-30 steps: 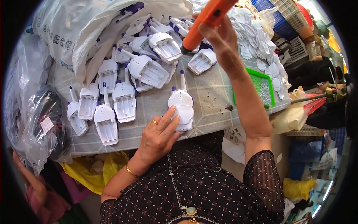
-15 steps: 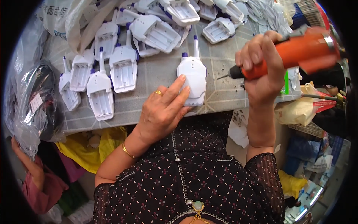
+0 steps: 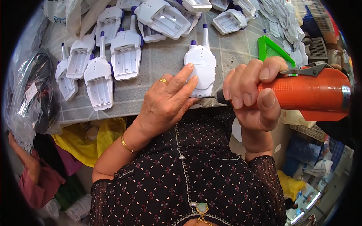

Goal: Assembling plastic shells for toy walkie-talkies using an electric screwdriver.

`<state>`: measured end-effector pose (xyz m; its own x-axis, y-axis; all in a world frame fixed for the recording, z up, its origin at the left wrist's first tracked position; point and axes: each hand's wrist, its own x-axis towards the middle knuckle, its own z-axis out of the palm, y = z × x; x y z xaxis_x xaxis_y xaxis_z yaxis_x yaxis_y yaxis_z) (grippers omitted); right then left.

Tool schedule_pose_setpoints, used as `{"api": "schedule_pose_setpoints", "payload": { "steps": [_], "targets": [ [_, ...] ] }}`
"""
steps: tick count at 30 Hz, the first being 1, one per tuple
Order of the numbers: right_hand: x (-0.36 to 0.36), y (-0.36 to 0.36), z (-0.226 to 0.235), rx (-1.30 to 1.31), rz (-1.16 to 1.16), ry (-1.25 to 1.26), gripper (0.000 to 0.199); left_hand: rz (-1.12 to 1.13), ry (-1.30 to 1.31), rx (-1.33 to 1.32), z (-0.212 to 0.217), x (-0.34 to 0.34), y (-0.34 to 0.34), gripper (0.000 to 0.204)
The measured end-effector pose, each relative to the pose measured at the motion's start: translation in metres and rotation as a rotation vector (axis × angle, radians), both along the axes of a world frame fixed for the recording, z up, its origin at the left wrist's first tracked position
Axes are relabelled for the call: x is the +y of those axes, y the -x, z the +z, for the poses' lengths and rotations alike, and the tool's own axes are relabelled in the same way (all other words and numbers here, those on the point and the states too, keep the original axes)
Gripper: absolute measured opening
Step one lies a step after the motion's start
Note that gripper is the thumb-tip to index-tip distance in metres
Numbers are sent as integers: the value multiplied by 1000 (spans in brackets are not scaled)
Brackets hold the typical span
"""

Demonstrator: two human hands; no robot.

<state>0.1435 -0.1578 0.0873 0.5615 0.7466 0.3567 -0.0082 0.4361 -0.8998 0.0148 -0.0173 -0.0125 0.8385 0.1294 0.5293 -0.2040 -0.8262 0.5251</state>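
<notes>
A white toy walkie-talkie (image 3: 205,71) with purple tips lies on the grey table, its back cover facing up. Two fingers of my left hand (image 3: 169,94) press on that cover from the left, and the thumb is by the lower edge, holding the toy down. My right hand (image 3: 252,92) is wrapped around an orange electric screwdriver (image 3: 309,92), a finger near its dark lever. The thin bit (image 3: 207,97) points left and reaches the toy's bottom edge; whether it sits in a screw is too small to tell.
Several white walkie-talkies with bare battery compartments (image 3: 126,60) lie at the left and back. A green tray (image 3: 266,51) stands right of the toy, with a heap of white covers (image 3: 277,22) behind. A plastic-wrapped dark bundle (image 3: 36,92) sits at the left edge. Another person's arm (image 3: 26,158) shows lower left.
My right hand has brought the screwdriver down and left, from above the table to the toy's bottom edge. My left hand stays on the toy. The whole view has shifted slightly.
</notes>
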Motion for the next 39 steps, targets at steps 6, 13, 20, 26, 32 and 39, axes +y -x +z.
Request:
{"api": "schedule_pose_setpoints", "payload": {
  "steps": [6, 13, 20, 26, 32, 39],
  "targets": [
    [3, -1, -3, 14, 11, 7, 31, -6, 9, 1, 2, 1, 0, 55],
    [5, 1, -7, 4, 9, 11, 30, -9, 2, -3, 2, 1, 0, 54],
    [5, 7, -6, -37, -27, 40, 29, -10, 1, -5, 1, 1, 1, 54],
    [4, 15, -7, -65, -97, 30, 28, -9, 6, -4, 2, 0, 0, 55],
    [3, 12, -11, -123, -98, 54, 30, -5, -9, -7, 3, -1, -1, 55],
    [7, 13, -18, -223, -59, 39, 27, 3, -41, 5, 7, -1, -4, 55]
  ]
}}
